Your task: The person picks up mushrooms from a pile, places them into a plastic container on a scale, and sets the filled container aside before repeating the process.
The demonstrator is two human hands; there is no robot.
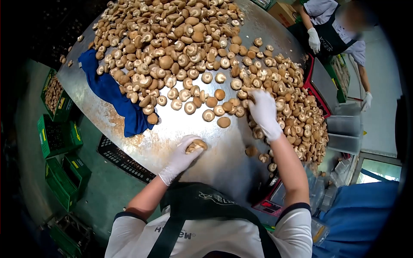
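Both of my hands wear white gloves. My left hand is wrapped round a brown mushroom near the front edge of the metal table. Further right, my right hand reaches into the left side of the right-hand mushroom pile; its fingertips point down among the mushrooms, and what they hold, if anything, is hidden. Between the hands and the large back pile, loose mushrooms lie on the metal, some cap up, some stem up.
A blue cloth lies on the table's left part. Green crates and a black crate stand at the left. A red-edged scale is at the front right. Another person with white gloves stands at the back right.
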